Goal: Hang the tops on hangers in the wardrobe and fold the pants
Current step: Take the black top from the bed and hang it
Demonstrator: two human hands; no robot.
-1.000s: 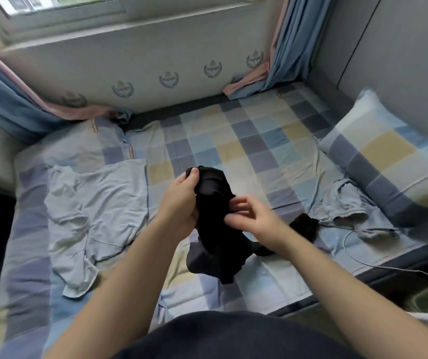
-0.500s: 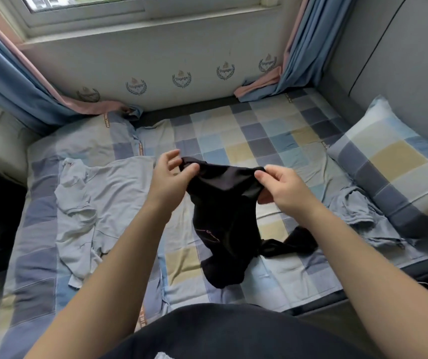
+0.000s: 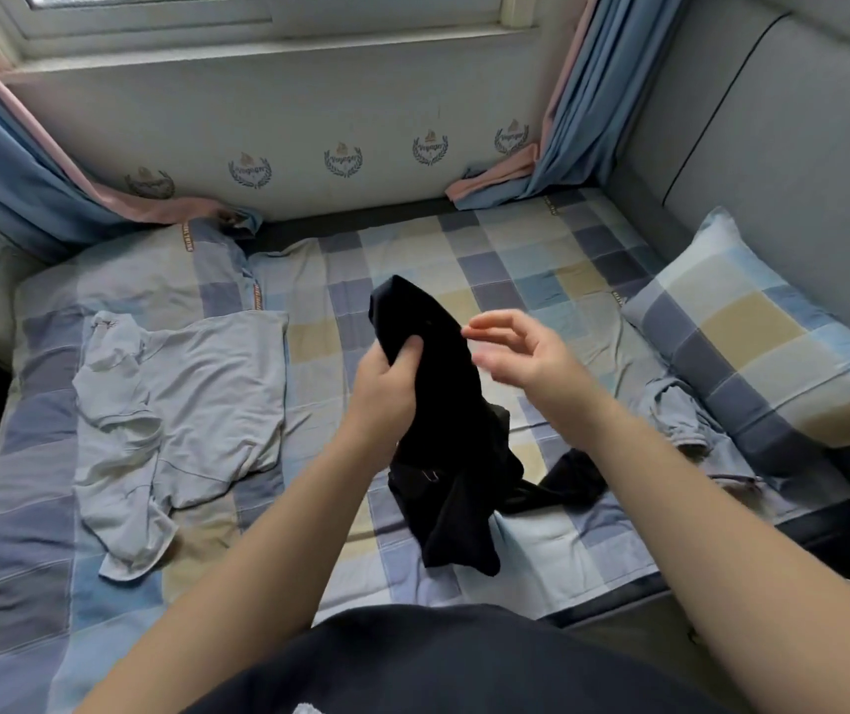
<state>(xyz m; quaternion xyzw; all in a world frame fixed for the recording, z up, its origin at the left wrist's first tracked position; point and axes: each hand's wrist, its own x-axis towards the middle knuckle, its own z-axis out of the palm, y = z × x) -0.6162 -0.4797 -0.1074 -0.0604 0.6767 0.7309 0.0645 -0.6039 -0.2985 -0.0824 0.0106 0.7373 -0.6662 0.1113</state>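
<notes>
Black garment [image 3: 443, 404] hangs bunched from the left hand [image 3: 386, 389], lifted over the middle of the bed [image 3: 505, 249]. Its lower folds rest on the checked sheet close to the bed's near edge, and one dark end trails off to the right. The left fingers [image 3: 410, 353] are clenched round the cloth just below its top. The right hand [image 3: 520, 353] hovers just beside the garment, its fingers [image 3: 495, 322] loosely curled and grasping nothing.

A light grey top [image 3: 196, 399] lies spread and rumpled on the left half of the bed, apart from the black cloth. A crumpled grey-blue garment [image 3: 675, 414] lies against the pillow [image 3: 757, 337] on the right. Bare checked sheet runs from the hands back to the wall [image 3: 283, 121] under the window. A padded panel [image 3: 773, 146] bounds the bed on the right.
</notes>
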